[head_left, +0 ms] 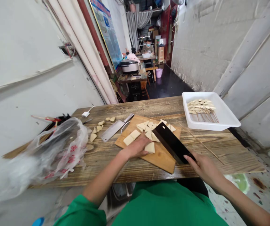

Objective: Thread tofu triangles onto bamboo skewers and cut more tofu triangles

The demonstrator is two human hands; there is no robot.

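Observation:
My right hand (203, 166) is closed round the handle of a black cleaver (171, 141), its blade slanting up to the left over a wooden cutting board (164, 164). My left hand (138, 146) is bent over the board, fingertips on a pale tofu-like square (150, 147) near the blade. Left of those fingers lie other pale squares (131, 137), side by side. Cut triangles (146, 125) are heaped at the board's far side, some partly hidden by the cleaver. A second cleaver (112, 130), silver, rests flat at the board's left edge.
At the right stands a white tray (210, 125) holding skewered pale pieces (201, 106). A thin skewer (205, 146) lies across the wooden table (97, 169). Small pale scraps (93, 137), a clear plastic bag (64, 150) and a white plug (86, 114) are at the left.

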